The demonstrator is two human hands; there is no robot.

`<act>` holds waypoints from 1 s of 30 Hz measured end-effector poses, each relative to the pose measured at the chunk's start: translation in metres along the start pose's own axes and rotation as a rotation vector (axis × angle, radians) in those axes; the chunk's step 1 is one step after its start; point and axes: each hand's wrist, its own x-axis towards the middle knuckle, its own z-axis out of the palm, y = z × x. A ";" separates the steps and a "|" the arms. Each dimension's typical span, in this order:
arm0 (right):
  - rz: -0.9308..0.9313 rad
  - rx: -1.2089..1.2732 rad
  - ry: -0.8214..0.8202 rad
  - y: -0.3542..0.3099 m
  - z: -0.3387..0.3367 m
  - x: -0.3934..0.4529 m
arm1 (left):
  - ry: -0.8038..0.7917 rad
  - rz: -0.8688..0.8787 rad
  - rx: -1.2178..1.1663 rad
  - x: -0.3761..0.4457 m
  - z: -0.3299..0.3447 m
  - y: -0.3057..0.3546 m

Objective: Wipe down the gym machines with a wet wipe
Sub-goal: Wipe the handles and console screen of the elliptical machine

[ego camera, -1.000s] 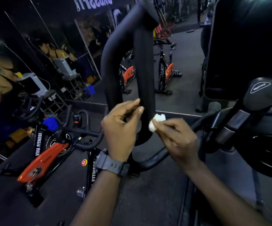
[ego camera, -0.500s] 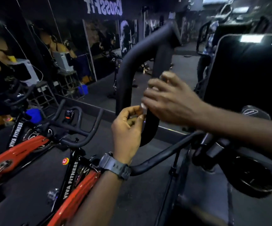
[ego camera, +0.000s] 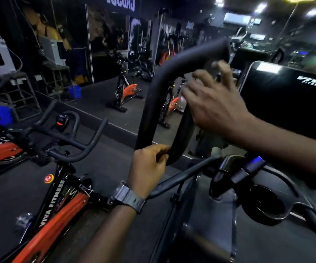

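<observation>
A black padded handlebar loop [ego camera: 153, 103] of a gym machine rises in front of me. My left hand [ego camera: 147, 168], with a grey watch on the wrist, is closed around the loop's bottom bend. My right hand [ego camera: 214, 105] lies against the loop's upper right side, just under its top end, with the fingers curled and blurred. The wet wipe is hidden under that palm and does not show.
The machine's black console panel [ego camera: 290, 103] stands to the right, just behind my right hand. An orange-and-black spin bike [ego camera: 54, 221] with curved handlebars [ego camera: 73, 141] stands close on the left. A mirror wall [ego camera: 106, 54] runs behind. Dark floor lies below.
My right hand carried the white wipe to the loop's right side and slid up it. My left hand dropped to the loop's bottom bend and closed on it. My view tilted upward.
</observation>
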 end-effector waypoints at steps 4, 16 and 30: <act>-0.222 0.094 -0.204 -0.100 0.015 -0.059 | -0.012 0.129 0.294 -0.004 -0.004 -0.017; -0.086 0.203 -0.357 -0.157 0.018 -0.059 | 0.153 0.118 0.314 -0.027 -0.019 -0.056; 0.183 0.556 -0.300 -0.160 0.020 -0.046 | 0.154 0.080 0.183 -0.025 -0.026 -0.063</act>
